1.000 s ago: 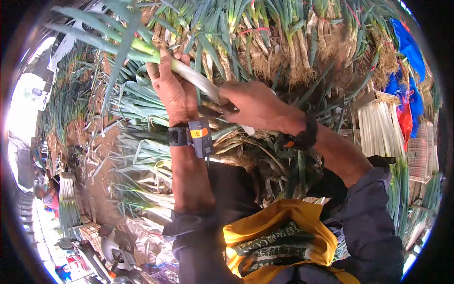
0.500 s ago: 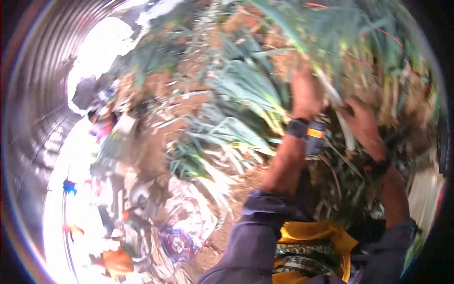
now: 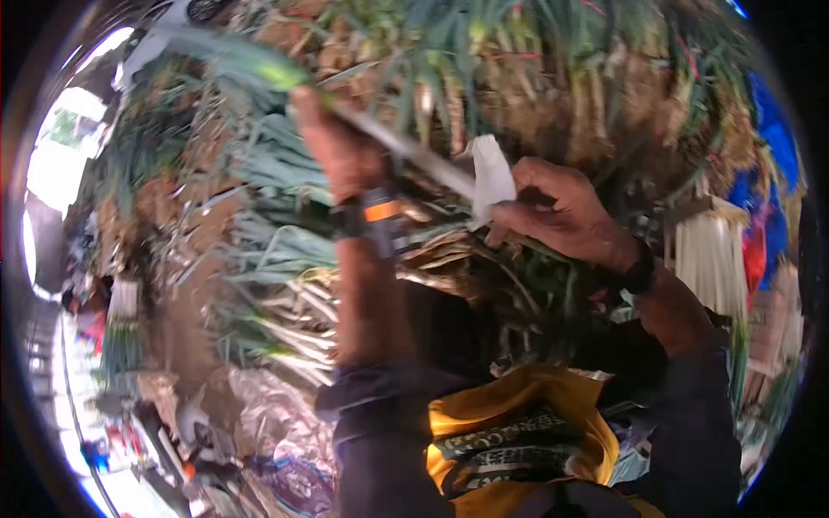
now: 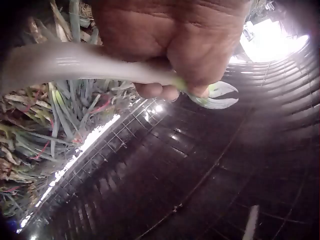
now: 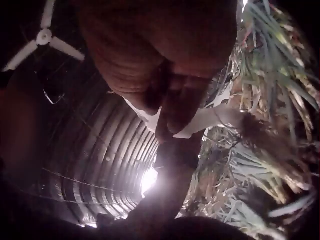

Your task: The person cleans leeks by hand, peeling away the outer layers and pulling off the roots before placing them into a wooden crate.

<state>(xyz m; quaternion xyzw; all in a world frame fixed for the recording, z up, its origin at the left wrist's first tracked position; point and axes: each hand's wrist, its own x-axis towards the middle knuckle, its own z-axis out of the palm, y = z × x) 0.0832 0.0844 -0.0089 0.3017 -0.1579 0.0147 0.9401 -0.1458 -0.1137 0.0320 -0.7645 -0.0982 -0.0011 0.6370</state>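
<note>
My left hand point(image 3: 338, 147) grips a long leek point(image 3: 406, 148) just below its green leaves, the white stem slanting down to the right. In the left wrist view the fingers of my left hand point(image 4: 170, 45) curl round the pale stem point(image 4: 110, 70). A loose strip of white outer layer point(image 3: 493, 180) stands up near the stem's lower end, pinched by my right hand point(image 3: 570, 211) between thumb and fingers. The right wrist view shows my right hand point(image 5: 165, 65) dark, with the white piece point(image 5: 192, 127) at its fingertips. The root end of the leek is blurred.
Tied leek bundles point(image 3: 596, 95) line the top. Loose leeks point(image 3: 289, 259) lie left of and beneath my hands. A stack of white stalks point(image 3: 710, 259) stands at the right by blue plastic point(image 3: 771, 129). Clear plastic sheeting point(image 3: 276, 419) lies lower left.
The view swung left and came back. My right hand has moved right and down from the stem, and a white strip has come loose in its fingers. My left hand still grips the leek.
</note>
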